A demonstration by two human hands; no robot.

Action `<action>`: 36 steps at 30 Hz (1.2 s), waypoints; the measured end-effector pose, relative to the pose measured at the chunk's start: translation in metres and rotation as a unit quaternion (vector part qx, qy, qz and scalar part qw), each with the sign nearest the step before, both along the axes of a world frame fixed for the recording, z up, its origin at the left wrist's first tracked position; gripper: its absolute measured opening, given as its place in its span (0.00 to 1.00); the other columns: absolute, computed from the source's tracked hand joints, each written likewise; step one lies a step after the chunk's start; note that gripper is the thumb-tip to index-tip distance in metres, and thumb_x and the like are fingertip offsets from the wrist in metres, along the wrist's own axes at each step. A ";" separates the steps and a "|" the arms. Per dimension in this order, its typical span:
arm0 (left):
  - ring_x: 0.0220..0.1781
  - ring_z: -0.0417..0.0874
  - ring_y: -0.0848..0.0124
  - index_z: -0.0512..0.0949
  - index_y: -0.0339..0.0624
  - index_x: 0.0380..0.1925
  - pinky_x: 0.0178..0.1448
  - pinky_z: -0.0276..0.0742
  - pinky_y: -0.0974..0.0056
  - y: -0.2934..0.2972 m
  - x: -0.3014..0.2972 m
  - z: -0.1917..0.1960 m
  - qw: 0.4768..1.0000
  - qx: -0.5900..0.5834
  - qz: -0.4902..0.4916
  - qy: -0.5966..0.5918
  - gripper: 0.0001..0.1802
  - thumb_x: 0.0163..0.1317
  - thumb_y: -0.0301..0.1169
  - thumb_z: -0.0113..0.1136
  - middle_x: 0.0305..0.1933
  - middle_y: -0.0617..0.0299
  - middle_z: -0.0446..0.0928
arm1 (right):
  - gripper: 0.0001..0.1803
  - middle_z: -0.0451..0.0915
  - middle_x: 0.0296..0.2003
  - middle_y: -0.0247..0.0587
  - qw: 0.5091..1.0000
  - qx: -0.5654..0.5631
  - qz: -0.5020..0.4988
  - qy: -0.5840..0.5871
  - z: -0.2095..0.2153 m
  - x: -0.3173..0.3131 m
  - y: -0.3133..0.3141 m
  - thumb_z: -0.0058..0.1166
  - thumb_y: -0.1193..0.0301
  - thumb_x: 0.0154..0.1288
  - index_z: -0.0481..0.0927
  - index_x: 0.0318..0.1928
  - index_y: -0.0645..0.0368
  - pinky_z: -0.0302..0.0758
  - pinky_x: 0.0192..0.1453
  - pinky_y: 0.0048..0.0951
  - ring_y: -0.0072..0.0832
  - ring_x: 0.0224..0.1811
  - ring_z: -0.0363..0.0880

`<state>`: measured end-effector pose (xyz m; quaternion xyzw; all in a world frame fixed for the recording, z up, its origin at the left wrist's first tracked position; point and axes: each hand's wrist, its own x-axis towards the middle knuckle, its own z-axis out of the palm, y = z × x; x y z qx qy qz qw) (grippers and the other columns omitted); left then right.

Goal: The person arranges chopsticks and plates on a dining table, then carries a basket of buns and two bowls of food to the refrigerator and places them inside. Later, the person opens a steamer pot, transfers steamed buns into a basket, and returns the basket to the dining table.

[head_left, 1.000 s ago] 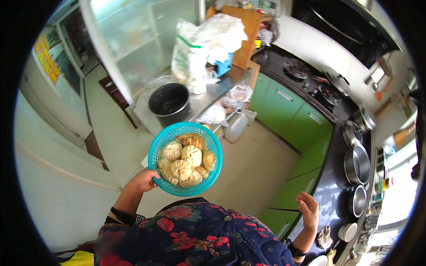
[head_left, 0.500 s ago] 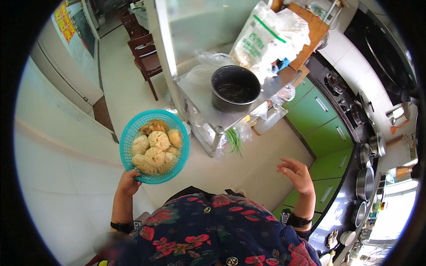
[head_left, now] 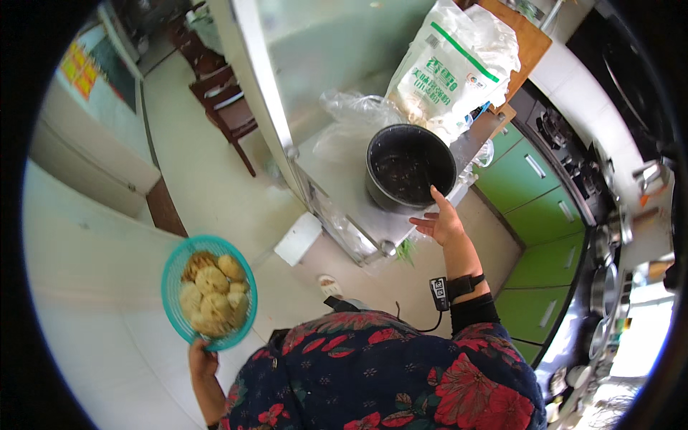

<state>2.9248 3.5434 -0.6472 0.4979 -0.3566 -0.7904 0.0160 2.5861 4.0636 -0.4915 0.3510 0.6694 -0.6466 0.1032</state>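
At the lower left my left hand [head_left: 203,360] is closed on the near rim of a round teal plastic basket [head_left: 252,304]. Several steamed buns [head_left: 212,280] are heaped in it, pale and pleated, one browner at the far side. My right hand [head_left: 443,223] reaches forward with fingers apart, right by the near rim of a black round pot [head_left: 380,188]. Whether the fingers touch the pot I cannot tell. The pot stands on a metal-topped table [head_left: 337,193]; its dark inside has small light specks.
Behind the pot stand a white flour sack [head_left: 448,72] and crumpled clear plastic [head_left: 344,132]. A white box [head_left: 298,239] sits on the floor beside the table. Green cabinets [head_left: 541,215] with a dark counter run along the right. A wooden chair [head_left: 226,107] is far left.
My right hand has moved forward and left to the pot's near rim. The basket in my left hand has shifted left and nearer. The view has moved closer to the table.
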 end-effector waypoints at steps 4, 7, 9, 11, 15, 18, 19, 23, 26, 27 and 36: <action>0.26 0.77 0.77 0.72 0.40 0.46 0.19 0.68 0.77 -0.023 -0.038 -0.009 0.998 0.059 -0.005 0.009 0.21 0.48 0.22 0.50 0.39 0.67 0.78 | 0.27 0.76 0.41 0.61 0.993 -0.116 -0.013 0.000 -0.036 -0.027 0.014 0.51 0.63 0.63 0.64 0.53 0.72 0.83 0.34 0.38 0.49 0.36 0.83; 0.30 0.78 0.76 0.72 0.39 0.47 0.22 0.71 0.77 -0.034 -0.070 -0.006 0.997 0.040 -0.056 0.047 0.22 0.48 0.23 0.50 0.41 0.66 0.78 | 0.17 0.78 0.37 0.59 0.990 -0.133 -0.033 0.016 -0.047 -0.026 0.025 0.46 0.74 0.61 0.68 0.48 0.75 0.84 0.39 0.40 0.49 0.36 0.83; 0.34 0.80 0.74 0.71 0.38 0.50 0.25 0.72 0.76 -0.040 -0.094 0.001 0.990 0.046 -0.100 0.093 0.24 0.48 0.23 0.51 0.45 0.64 0.78 | 0.17 0.77 0.40 0.60 0.984 -0.157 -0.069 0.049 -0.046 -0.013 0.030 0.44 0.77 0.59 0.67 0.47 0.77 0.85 0.44 0.42 0.49 0.37 0.82; 0.39 0.81 0.71 0.69 0.37 0.54 0.26 0.73 0.76 -0.041 -0.117 0.008 0.991 0.017 -0.094 0.099 0.28 0.48 0.24 0.51 0.49 0.61 0.77 | 0.17 0.77 0.40 0.58 0.970 -0.207 -0.101 0.075 -0.040 0.014 0.036 0.43 0.79 0.58 0.67 0.47 0.75 0.84 0.45 0.42 0.48 0.37 0.82; 0.40 0.80 0.70 0.69 0.37 0.53 0.27 0.73 0.75 -0.032 -0.194 0.008 0.968 0.013 -0.217 0.124 0.26 0.50 0.25 0.51 0.49 0.61 0.76 | 0.16 0.77 0.38 0.55 0.950 -0.209 -0.201 0.118 -0.020 0.105 0.054 0.44 0.79 0.57 0.68 0.46 0.73 0.85 0.41 0.43 0.47 0.35 0.82; 0.38 0.79 0.71 0.69 0.38 0.50 0.27 0.72 0.74 -0.012 -0.241 -0.005 0.938 0.023 -0.320 0.129 0.22 0.51 0.26 0.51 0.46 0.62 0.75 | 0.17 0.77 0.37 0.54 0.945 -0.140 -0.242 0.167 -0.006 0.202 0.066 0.44 0.80 0.55 0.68 0.48 0.70 0.86 0.38 0.43 0.46 0.33 0.83; 0.38 0.78 0.71 0.69 0.39 0.49 0.27 0.72 0.74 -0.004 -0.251 -0.008 0.926 0.028 -0.352 0.130 0.21 0.52 0.26 0.51 0.45 0.62 0.75 | 0.18 0.77 0.37 0.53 0.943 -0.126 -0.259 0.168 -0.004 0.238 0.064 0.43 0.80 0.55 0.68 0.49 0.68 0.86 0.37 0.43 0.46 0.33 0.84; 0.35 0.76 0.72 0.69 0.40 0.45 0.27 0.70 0.73 0.043 -0.270 -0.003 0.881 0.031 -0.450 0.143 0.17 0.54 0.27 0.51 0.41 0.63 0.74 | 0.19 0.77 0.39 0.53 0.872 -0.084 -0.431 0.217 -0.002 0.395 0.054 0.43 0.81 0.55 0.68 0.50 0.67 0.86 0.37 0.44 0.46 0.34 0.84; 0.33 0.75 0.73 0.70 0.42 0.42 0.28 0.70 0.72 0.089 -0.278 0.011 0.843 0.039 -0.517 0.144 0.13 0.55 0.27 0.51 0.38 0.64 0.73 | 0.14 0.77 0.35 0.51 0.802 -0.061 -0.557 0.205 -0.002 0.498 0.051 0.46 0.80 0.54 0.71 0.43 0.72 0.86 0.35 0.43 0.46 0.34 0.83; 0.33 0.74 0.73 0.70 0.42 0.41 0.28 0.69 0.72 0.103 -0.279 0.015 0.832 0.041 -0.534 0.147 0.12 0.56 0.28 0.51 0.37 0.64 0.73 | 0.12 0.77 0.33 0.51 0.782 -0.044 -0.568 0.253 -0.003 0.532 0.047 0.47 0.79 0.54 0.71 0.40 0.72 0.85 0.35 0.42 0.46 0.33 0.83; 0.28 0.70 0.75 0.71 0.46 0.32 0.28 0.67 0.69 0.199 -0.266 0.042 0.784 0.052 -0.591 0.180 0.02 0.60 0.29 0.50 0.29 0.67 0.70 | 0.09 0.80 0.28 0.53 0.628 -0.055 -0.683 0.369 -0.006 0.708 0.124 0.45 0.75 0.56 0.73 0.34 0.71 0.86 0.39 0.40 0.44 0.31 0.83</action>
